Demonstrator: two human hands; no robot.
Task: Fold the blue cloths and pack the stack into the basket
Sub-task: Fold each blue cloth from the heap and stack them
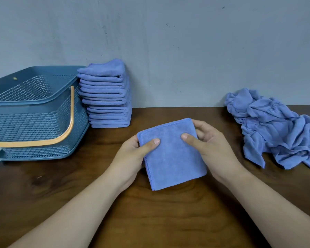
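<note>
The folded blue cloth (172, 154) sits at the centre of the view, low over the wooden worktop (61, 185). I cannot tell whether its near edge rests there. The left hand (131, 158) pinches its 9 o'clock side and the right hand (209, 145) its 3 o'clock side, each with the thumb on top and the fingers curled beneath.

The step in hand is probably carrying this square to the stack of folded cloths (106, 97) at 11 o'clock. That stack is tall, leans a little, and stands against the wall just beside the lattice basket (34, 111) at 9 o'clock. So the cloth is best lowered flat and gently, its edges squared with the layers below. Both pinches should stay firm so the folds do not slide apart.

The heap of unfolded cloths (276, 126) at 2 o'clock is crumpled and thin-looking. The stack's upper layers slump more than its lower ones. The held cloth is a neat, nappy square with a stitched hem along its left and far edges.
</note>
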